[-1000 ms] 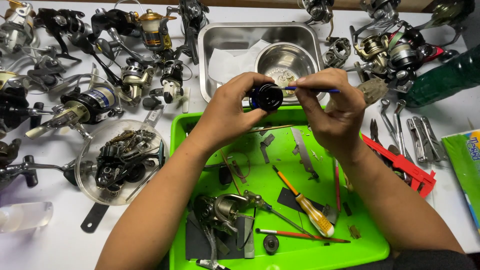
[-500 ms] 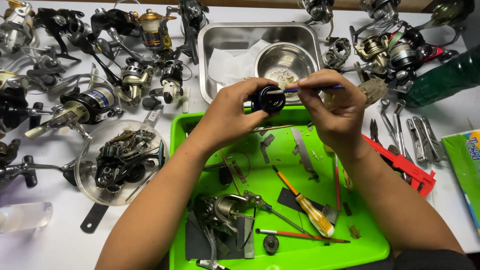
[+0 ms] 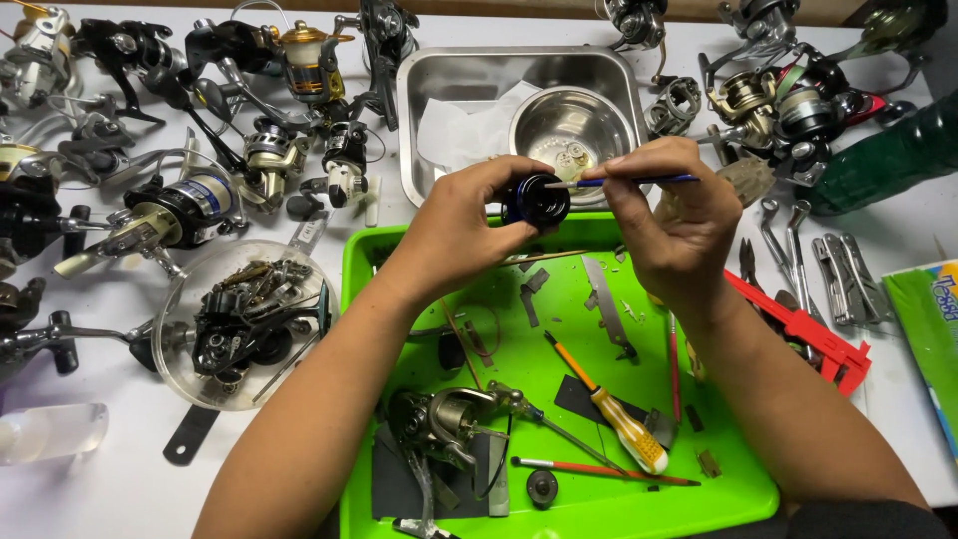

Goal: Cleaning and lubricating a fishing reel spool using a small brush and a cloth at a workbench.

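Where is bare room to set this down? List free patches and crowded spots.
Bare white table lies lower left, between the clear bowl, the clear bottle and the left forearm. A narrow strip lies between the red tool and green packet. Reels crowd the top; the green tray is littered.

1. The small dark round reel part (image 3: 536,199) is blue-black and glossy. It sits just above the middle of the frame, held up in the left hand (image 3: 469,225) over the far edge of the green tray (image 3: 559,514).
2. The thin blue-handled brush (image 3: 639,181) lies nearly level, pinched in the right hand (image 3: 679,215); its tip touches the part's right side.
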